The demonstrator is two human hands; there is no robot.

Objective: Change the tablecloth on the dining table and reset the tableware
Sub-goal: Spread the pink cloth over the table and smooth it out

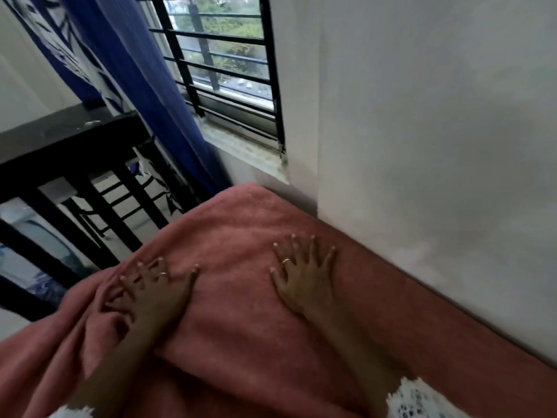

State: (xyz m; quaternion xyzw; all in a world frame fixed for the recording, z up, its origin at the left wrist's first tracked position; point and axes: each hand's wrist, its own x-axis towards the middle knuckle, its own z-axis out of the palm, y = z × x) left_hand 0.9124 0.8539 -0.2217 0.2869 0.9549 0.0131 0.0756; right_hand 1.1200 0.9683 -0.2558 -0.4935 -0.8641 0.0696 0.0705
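Note:
A pink-red tablecloth (235, 236) covers the table and runs up to the wall on the right. My left hand (156, 289) lies flat on it with fingers spread, next to a bunch of folds (108, 312) where the cloth hangs over the left edge. My right hand (304, 273) presses flat on the cloth further right, fingers spread wide toward the far corner. Both hands wear a ring. No tableware is in view.
A white wall (422, 146) borders the table's right side. A barred window (223, 61) with a stone sill (241, 146) sits beyond the far corner, with a blue curtain (144, 86) beside it. Dark chairs (75, 182) stand to the left.

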